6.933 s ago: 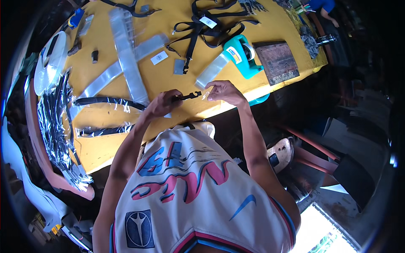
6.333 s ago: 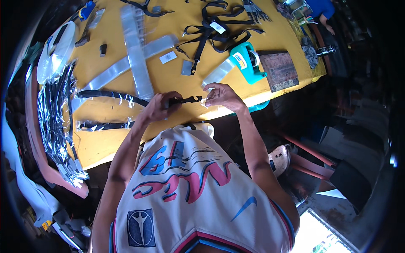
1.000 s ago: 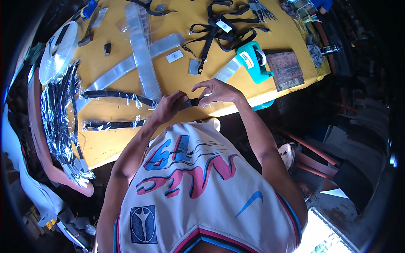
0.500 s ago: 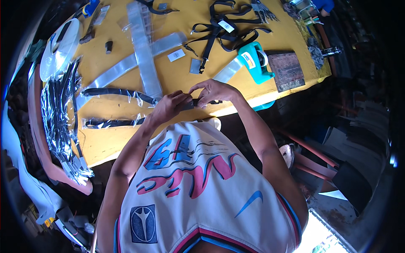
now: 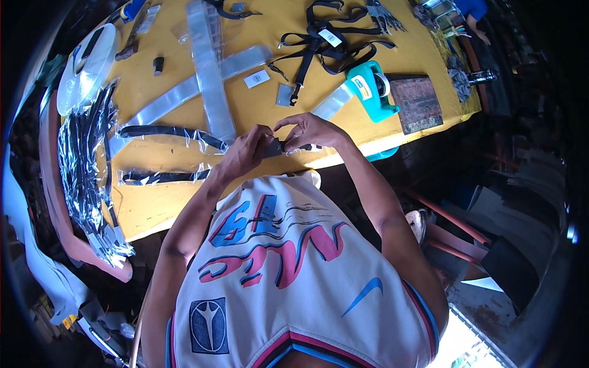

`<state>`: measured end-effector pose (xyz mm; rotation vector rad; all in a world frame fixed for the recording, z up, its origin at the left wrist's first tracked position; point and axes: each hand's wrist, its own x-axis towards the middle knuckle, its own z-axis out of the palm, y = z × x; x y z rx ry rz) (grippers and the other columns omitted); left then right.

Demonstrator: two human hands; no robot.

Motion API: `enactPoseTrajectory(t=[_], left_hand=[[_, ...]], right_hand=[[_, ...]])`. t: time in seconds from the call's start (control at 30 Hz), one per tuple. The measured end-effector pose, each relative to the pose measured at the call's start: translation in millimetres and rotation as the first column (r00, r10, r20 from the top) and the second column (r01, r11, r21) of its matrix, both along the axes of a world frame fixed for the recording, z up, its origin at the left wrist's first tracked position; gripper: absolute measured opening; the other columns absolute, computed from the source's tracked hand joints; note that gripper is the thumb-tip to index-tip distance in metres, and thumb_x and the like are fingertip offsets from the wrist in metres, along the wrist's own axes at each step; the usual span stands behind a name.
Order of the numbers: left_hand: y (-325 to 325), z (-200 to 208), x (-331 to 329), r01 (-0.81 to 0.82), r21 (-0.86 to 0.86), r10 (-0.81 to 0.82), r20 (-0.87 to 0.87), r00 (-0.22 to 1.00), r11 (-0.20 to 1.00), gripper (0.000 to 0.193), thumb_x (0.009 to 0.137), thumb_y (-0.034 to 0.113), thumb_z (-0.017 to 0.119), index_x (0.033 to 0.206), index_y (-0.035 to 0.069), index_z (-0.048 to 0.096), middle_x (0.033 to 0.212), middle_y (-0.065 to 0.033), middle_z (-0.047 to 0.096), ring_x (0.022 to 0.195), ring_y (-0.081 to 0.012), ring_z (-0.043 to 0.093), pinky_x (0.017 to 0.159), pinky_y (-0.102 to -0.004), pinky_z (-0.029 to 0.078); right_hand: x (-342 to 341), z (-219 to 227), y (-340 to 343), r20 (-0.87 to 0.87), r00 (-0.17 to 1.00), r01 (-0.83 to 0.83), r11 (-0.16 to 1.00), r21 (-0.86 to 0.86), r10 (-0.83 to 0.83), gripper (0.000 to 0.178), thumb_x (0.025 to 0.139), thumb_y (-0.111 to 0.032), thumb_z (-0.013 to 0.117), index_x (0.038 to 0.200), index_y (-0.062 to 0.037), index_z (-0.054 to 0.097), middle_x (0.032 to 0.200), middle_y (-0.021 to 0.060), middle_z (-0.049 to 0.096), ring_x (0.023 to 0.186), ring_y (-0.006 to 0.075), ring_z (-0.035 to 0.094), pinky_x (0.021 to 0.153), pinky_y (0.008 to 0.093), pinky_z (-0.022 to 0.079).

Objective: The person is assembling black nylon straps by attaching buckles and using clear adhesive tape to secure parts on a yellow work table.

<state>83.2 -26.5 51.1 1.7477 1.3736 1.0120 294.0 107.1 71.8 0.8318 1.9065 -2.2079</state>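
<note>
At the table's near edge my two hands work close together over a black strap [image 5: 172,133] in a clear plastic sleeve. My left hand [image 5: 246,152] is closed around its near end, beside a small grey card [image 5: 272,148]. Pinched fingers of my right hand [image 5: 308,132] grip the strap's dark end just right of the card. What lies directly beneath my fingertips is partly hidden. A second sleeved black strap [image 5: 162,178] lies nearer me, its right end passing behind my left forearm.
Beyond my hands are a teal tape dispenser [image 5: 372,92], a dark square board [image 5: 417,103], tangled black straps [image 5: 328,43] and crossed clear sleeves [image 5: 211,80]. At left sit a white reel [image 5: 92,67] and bundled wrapped straps [image 5: 86,159]. A person's arm [image 5: 475,24] shows far right.
My left fingers have lifted and bent a little more over the card. My right hand stays nearly in place. At the far right, the other person's arm reaches further into view.
</note>
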Motion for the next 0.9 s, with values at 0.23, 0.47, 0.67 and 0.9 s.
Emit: enactPoseTrajectory(t=[0.23,0.47,0.67,0.9], left_hand=[[1.0,2.2,-3.9,-0.023,-0.067,0.023,-0.009,1.0,0.998,0.022,0.098,0.009,0.058,0.118,0.004,0.049,0.084,-0.0191,0.068,0.081,-0.0409,0.069,0.069,-0.0441,0.053],[-0.1,-2.6,-1.7,-0.032,0.013,0.032,0.009,0.999,0.999,0.023,0.098,0.009,0.059,0.118,0.005,0.049,0.087,-0.0193,0.069,0.082,-0.0413,0.069,0.069,-0.044,0.053],[0.3,-3.7,-4.6,0.031,0.013,-0.03,-0.018,0.999,0.999,0.024,0.098,0.007,0.057,0.12,0.005,0.047,0.094,-0.0205,0.067,0.084,-0.0423,0.068,0.071,-0.0458,0.053],[1.9,-7.2,-6.8,0.087,0.0,-0.087,-0.035,0.996,0.996,0.028,0.102,0.012,0.052,0.126,0.006,0.039,0.088,-0.0229,0.068,0.079,-0.0457,0.067,0.064,-0.0504,0.051]], right_hand=[[2.2,-8.5,1.2,-0.039,0.999,0.029,0.995,-0.099,-0.033,0.059,0.078,-0.001,0.079,0.132,-0.0018,0.057,0.094,0.017,0.075,0.085,0.0167,0.073,0.078,0.026,0.055],[0.4,-11.0,0.4,-0.064,0.993,0.094,0.99,-0.109,-0.102,0.056,0.079,-0.002,0.08,0.131,-0.0013,0.058,0.094,0.0173,0.075,0.086,0.0161,0.073,0.079,0.0258,0.055],[-4.8,-9.6,-0.3,-0.009,0.999,0.037,0.999,0.001,-0.037,0.057,0.079,-0.004,0.082,0.131,-0.0017,0.058,0.095,0.0166,0.075,0.085,0.0147,0.072,0.076,0.0254,0.053],[-8.0,-8.5,-5.2,-0.009,0.999,0.046,0.999,-0.014,-0.046,0.061,0.078,-0.005,0.083,0.133,-0.0009,0.057,0.094,0.0159,0.075,0.085,0.0139,0.072,0.076,0.0257,0.053]])
